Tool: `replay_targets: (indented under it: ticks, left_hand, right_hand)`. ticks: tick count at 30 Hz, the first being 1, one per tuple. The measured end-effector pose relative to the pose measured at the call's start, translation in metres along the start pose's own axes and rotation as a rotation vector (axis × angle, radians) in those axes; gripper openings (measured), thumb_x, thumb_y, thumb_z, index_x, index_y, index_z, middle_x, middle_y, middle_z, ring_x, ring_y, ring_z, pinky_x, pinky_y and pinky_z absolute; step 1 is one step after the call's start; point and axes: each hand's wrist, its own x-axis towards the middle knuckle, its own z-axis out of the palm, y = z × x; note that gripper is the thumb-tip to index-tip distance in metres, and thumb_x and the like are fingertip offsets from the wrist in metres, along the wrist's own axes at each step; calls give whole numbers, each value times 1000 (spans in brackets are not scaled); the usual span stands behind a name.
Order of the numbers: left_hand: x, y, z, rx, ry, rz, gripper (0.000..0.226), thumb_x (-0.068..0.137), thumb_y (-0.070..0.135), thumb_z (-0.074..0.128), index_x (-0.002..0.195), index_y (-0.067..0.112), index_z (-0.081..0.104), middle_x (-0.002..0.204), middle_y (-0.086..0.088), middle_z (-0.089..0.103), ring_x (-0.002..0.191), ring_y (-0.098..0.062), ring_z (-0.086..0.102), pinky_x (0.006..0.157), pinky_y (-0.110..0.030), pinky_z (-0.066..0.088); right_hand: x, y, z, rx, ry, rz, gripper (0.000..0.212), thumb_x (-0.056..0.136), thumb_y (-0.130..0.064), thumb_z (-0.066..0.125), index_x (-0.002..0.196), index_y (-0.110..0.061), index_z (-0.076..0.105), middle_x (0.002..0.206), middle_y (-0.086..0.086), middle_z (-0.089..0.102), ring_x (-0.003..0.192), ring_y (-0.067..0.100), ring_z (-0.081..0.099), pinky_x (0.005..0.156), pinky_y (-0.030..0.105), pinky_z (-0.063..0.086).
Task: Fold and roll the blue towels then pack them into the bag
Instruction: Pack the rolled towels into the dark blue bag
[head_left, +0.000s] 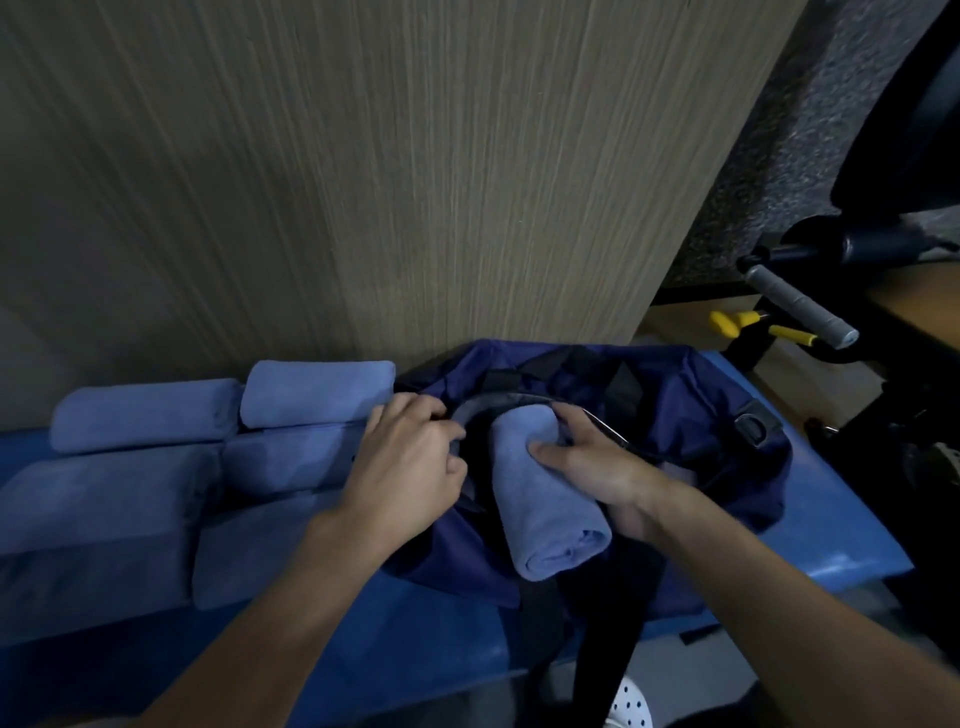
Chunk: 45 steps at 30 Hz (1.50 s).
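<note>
- The right hand (597, 462) grips a rolled light-blue terry towel (545, 514), with fingers and thumb curled round its upper end, which sits in the mouth of a dark navy fabric bag (701, 415).
- The left hand (410, 467) pinches the rim of the bag's opening.
- The bag lies on the blue table (841, 530), near its right edge.
- More rolled and folded blue towels (145, 415) are stacked on the table's left side.
</note>
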Motion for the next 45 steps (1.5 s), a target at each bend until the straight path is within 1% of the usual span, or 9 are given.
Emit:
replay_targets:
  ticks: [7,15,18,21,25,30,34,41,45]
  left_hand:
    - [0,8,-14,-27,-105,-33,73,81,25,58,149,27,33,155,13,24,142,-7,21,105,-43,28]
    - [-1,8,-21,-260,-75,3,85,75,16,58,152,24,21,158,14,9,143,-11,21,110,-50,34]
    - [-1,3,-18,-367,-74,42,87,74,14,57,152,24,21,158,17,9,142,-8,24,111,-37,36]
    - [0,-1,-19,-490,-64,22,89,76,8,61,154,23,20,155,23,9,138,5,24,107,-8,26]
    - [1,-8,-12,-624,-48,-15,88,77,11,68,154,19,25,153,22,17,137,11,25,109,-10,28]
    - [1,-10,-8,-637,-51,-24,90,78,8,68,154,20,21,150,26,14,128,28,13,98,5,18]
    - [2,-12,-10,-616,-70,-31,93,78,6,65,155,24,15,147,32,7,123,34,8,95,7,16]
    - [0,-9,-8,-606,-111,-47,92,79,7,63,156,26,14,143,39,3,121,35,5,95,8,15]
    - [1,-10,-11,-624,-107,-47,93,80,6,63,156,26,14,144,37,4,122,34,7,94,8,16]
  right_hand:
    - [-3,8,5,44,-40,-46,51,95,-15,57,138,-38,42,122,-9,58,105,8,60,83,22,52]
    - [4,-4,-8,245,-300,2,68,79,-9,72,130,-45,45,120,-2,67,109,20,66,89,35,54]
    - [11,-6,-6,205,-246,-43,78,77,-4,74,136,-43,40,126,-2,61,109,17,65,87,32,54]
    - [24,-9,4,323,-35,-196,60,79,0,72,129,-29,54,122,4,63,102,19,67,77,31,56]
    - [34,0,14,249,-19,-146,48,83,-2,69,124,-25,59,122,11,64,100,24,67,78,33,56]
    - [35,-11,5,137,-391,14,61,82,-2,70,134,-28,51,124,7,65,111,22,64,93,33,53]
    - [44,-5,26,116,-71,-173,77,76,-3,77,141,-28,45,127,0,60,114,14,61,97,29,51]
    - [50,7,20,-316,-183,-131,82,82,-38,73,149,-36,27,142,-10,45,126,6,48,110,28,39]
    - [49,6,27,-70,-89,-159,73,80,-23,77,142,-32,40,132,-4,56,118,9,56,104,32,46]
